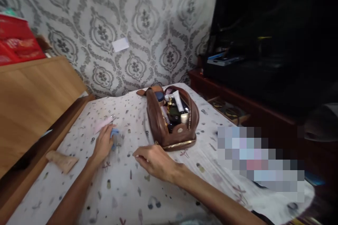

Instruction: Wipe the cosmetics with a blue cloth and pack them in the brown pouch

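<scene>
Head view: a brown leather toiletry bag [171, 121] sits open on the bed with the white spotted sheet [126, 190]. The bag is at about 12 o'clock from the right hand. It is packed with small bottles and tubes [175, 107], and they stand up inside it. So most of the little things look like they are in the bag already.

The left hand [103, 144] lies on the sheet at about 9 o'clock from the bag. Its grip is closed on a small blue thing [115, 137]. The picture is blurry there, so I cannot tell what the blue thing is. A thin pink tube with a shiny tip [104, 123] lies on the sheet just beside this hand, at about 12 o'clock from it. A tan cork-like piece [62, 161] lies at 9 o'clock from the left hand, near the bed's edge.

The right hand [154, 161] rests low on the sheet, just in front of the bag. Its fingers are bent. I cannot tell if it holds anything.

I judge that three small things are not yet in the bag: the blue thing, the pink tube and the tan piece. The bag is not closed yet.
</scene>
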{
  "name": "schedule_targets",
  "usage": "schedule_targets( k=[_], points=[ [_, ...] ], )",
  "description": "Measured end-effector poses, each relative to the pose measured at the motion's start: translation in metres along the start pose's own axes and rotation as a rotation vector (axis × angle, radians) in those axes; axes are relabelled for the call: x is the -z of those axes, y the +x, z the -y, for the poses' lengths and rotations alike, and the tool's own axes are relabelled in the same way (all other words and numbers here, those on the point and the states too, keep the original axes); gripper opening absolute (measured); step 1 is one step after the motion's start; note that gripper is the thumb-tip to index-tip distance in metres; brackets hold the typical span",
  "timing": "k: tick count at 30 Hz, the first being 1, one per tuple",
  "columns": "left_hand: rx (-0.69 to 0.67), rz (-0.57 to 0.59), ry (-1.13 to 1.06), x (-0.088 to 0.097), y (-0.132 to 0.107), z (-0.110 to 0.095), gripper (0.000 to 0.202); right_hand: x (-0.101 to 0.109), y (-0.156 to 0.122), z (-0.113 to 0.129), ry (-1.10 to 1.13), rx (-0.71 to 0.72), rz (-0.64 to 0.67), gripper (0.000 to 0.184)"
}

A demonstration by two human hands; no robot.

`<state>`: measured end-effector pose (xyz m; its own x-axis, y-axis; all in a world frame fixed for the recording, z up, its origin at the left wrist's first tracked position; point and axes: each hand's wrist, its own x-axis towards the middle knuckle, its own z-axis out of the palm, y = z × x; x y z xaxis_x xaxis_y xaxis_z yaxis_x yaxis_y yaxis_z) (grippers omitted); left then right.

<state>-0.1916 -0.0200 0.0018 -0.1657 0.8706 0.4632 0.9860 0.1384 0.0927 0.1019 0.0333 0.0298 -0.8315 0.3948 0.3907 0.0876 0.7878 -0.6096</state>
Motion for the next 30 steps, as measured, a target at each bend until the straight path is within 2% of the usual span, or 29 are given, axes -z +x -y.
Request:
schedule_targets(
  k=[2, 6, 9, 12, 17, 24, 27, 30],
  points=[
    [0.08, -0.006, 0.044, -0.002, 0.008, 0.02, 0.053, -0.011, 0.014, -0.004, 0.098, -0.072, 0.049, 0.019],
    [0.249, 0.018, 0.126, -0.009, 0.029, 0.053, 0.037, -0.037, 0.043, -0.015, 0.33, -0.188, 0.101, 0.022],
    [0.344, 0.06, 0.171, -0.02, 0.041, 0.069, 0.039, -0.059, 0.055, -0.026, 0.513, -0.277, 0.063, 0.022],
    [0.411, 0.116, 0.2, -0.03, 0.047, 0.076, 0.038, -0.074, 0.056, -0.037, 0.594, -0.339, 0.016, 0.022],
    [0.444, 0.155, 0.215, -0.035, 0.047, 0.075, 0.038, -0.075, 0.046, -0.047, 0.631, -0.369, -0.006, 0.024],
    [0.294, 0.108, 0.115, -0.019, 0.038, 0.059, 0.026, -0.071, 0.041, -0.047, 0.625, -0.344, -0.027, 0.026],
    [0.197, 0.099, 0.023, -0.008, 0.037, 0.048, 0.02, -0.073, 0.042, -0.05, 0.632, -0.333, -0.038, 0.037],
    [0.08, 0.137, -0.102, 0.008, 0.034, 0.028, 0.022, -0.071, 0.043, -0.053, 0.653, -0.364, -0.118, 0.058]
  ],
)
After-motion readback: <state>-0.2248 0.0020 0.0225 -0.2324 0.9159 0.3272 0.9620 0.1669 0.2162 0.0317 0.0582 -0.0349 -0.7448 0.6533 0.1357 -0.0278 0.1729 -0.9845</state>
